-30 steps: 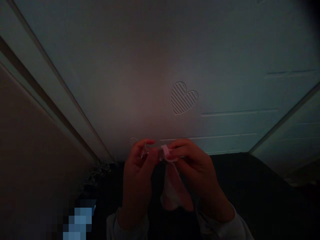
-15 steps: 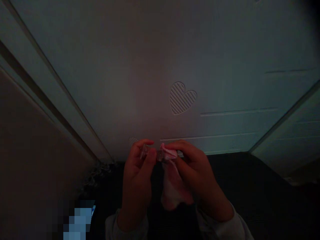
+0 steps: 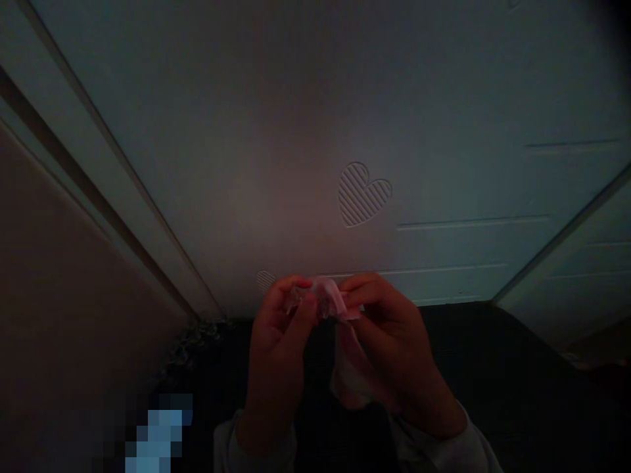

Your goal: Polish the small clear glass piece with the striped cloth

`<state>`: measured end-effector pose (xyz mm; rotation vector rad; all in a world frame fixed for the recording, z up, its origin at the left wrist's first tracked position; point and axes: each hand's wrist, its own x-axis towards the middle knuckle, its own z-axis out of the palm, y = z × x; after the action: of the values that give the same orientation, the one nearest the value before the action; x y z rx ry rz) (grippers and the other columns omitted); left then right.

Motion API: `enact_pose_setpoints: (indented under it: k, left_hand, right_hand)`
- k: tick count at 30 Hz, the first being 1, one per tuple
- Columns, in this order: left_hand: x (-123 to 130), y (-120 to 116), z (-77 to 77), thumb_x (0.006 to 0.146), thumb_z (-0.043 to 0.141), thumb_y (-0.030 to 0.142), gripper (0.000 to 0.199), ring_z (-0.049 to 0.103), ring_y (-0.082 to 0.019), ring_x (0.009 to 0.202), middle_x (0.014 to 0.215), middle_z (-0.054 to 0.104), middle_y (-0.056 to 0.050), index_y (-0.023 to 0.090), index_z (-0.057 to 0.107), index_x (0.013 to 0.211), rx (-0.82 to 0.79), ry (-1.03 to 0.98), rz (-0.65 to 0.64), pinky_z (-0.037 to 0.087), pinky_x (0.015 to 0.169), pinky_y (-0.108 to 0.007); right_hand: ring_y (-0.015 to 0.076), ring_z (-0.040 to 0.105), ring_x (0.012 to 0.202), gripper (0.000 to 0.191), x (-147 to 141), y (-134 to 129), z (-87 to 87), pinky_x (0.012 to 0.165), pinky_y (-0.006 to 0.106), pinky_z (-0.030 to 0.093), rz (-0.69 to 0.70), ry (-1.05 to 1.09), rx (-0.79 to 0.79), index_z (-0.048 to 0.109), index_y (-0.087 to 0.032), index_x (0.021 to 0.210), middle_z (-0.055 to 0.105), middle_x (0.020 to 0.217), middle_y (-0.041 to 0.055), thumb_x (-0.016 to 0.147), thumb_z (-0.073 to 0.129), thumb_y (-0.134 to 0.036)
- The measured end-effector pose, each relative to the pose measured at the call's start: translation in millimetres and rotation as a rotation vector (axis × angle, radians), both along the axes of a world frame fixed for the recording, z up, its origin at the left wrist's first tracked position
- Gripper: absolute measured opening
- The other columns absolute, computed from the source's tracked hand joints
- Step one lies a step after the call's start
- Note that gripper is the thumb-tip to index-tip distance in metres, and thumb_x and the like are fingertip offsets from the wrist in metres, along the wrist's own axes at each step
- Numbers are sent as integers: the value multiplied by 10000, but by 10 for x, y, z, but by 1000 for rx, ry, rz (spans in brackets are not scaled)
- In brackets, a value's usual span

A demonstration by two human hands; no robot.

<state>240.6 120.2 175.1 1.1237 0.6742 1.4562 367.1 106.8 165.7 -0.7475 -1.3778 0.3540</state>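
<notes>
In dim light, my left hand (image 3: 277,355) pinches a small clear, shiny object (image 3: 295,297) between thumb and fingers; its exact kind cannot be made out. My right hand (image 3: 401,341) grips a pink and white cloth (image 3: 351,378). The cloth's upper part is folded over the right end of the clear object and touches it, while its lower part hangs below my right fingers. Both hands are close together, with fingers closed.
Behind the hands stands a pale panel (image 3: 276,164) with a striped heart (image 3: 363,195) and grooved lines. A dark surface (image 3: 468,368) lies below. Along its left edge run several small shiny pieces (image 3: 192,338). A blurred-out bluish patch (image 3: 155,440) is at lower left.
The cloth has come up and over the clear object's right end, covering more of it. Both hands have shifted slightly right in the view.
</notes>
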Motion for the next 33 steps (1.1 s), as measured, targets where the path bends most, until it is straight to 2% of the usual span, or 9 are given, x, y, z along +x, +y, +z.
enact_pose_setpoints:
  k: [7, 11, 14, 18, 22, 25, 29, 33]
  left_hand:
    - [-21, -7, -3, 820, 687, 252, 57, 597, -100, 676, 733, 623, 38, 235, 657, 865, 17, 6, -25, 489, 636, -172]
    - [-25, -11, -2, 817, 688, 256, 65, 588, -104, 685, 751, 634, 32, 235, 637, 851, -7, 10, -43, 483, 649, -182]
    - [-20, -13, -3, 826, 677, 251, 52, 541, -85, 607, 702, 594, 49, 241, 630, 846, -26, 20, -35, 469, 615, -174]
    - [-21, -25, -3, 821, 685, 274, 67, 514, -77, 565, 643, 555, 61, 240, 630, 838, -17, 36, -8, 431, 530, -142]
    - [-14, -24, 8, 829, 685, 242, 37, 537, -72, 617, 672, 570, 61, 242, 648, 837, 24, 13, -23, 444, 571, -130]
    - [2, -8, 21, 834, 681, 219, 33, 564, -71, 654, 701, 594, 58, 241, 661, 820, 50, -29, -51, 458, 602, -129]
    - [11, 10, 11, 842, 669, 203, 39, 591, -68, 692, 747, 646, 55, 239, 661, 829, 50, -36, -58, 478, 661, -130]
    - [-6, -1, -8, 848, 667, 229, 32, 578, -73, 664, 717, 623, 63, 251, 645, 854, -1, -21, -37, 474, 633, -136]
  right_hand:
    - [167, 691, 779, 264, 35, -3, 34, 707, 287, 532, -5, -98, -24, 700, -255, 830, 745, 833, 6, 779, 559, -38]
    - [165, 681, 726, 194, 35, 10, 9, 656, 280, 518, -40, -108, -91, 697, -245, 852, 742, 803, 7, 802, 580, -98]
    - [159, 647, 679, 105, 9, 22, -25, 620, 272, 494, -98, -41, -134, 659, -237, 805, 699, 734, -2, 801, 611, -144]
    - [152, 603, 695, 146, -13, 33, -41, 642, 273, 477, -145, 22, -47, 601, -241, 757, 637, 734, -16, 751, 632, -98]
    - [160, 628, 742, 211, -8, 18, -9, 684, 290, 500, -65, -24, 37, 613, -246, 736, 662, 757, -12, 760, 579, -39]
    - [172, 668, 817, 262, 1, 0, 3, 737, 311, 522, -28, -67, 43, 665, -258, 781, 719, 835, 1, 789, 544, -26]
    - [162, 689, 812, 283, 6, -3, -4, 723, 293, 530, -9, -107, -8, 700, -266, 855, 751, 884, 2, 806, 543, -35]
    - [167, 662, 721, 163, -9, 16, -25, 656, 290, 503, -102, -95, -98, 677, -245, 826, 723, 778, 3, 802, 596, -106]
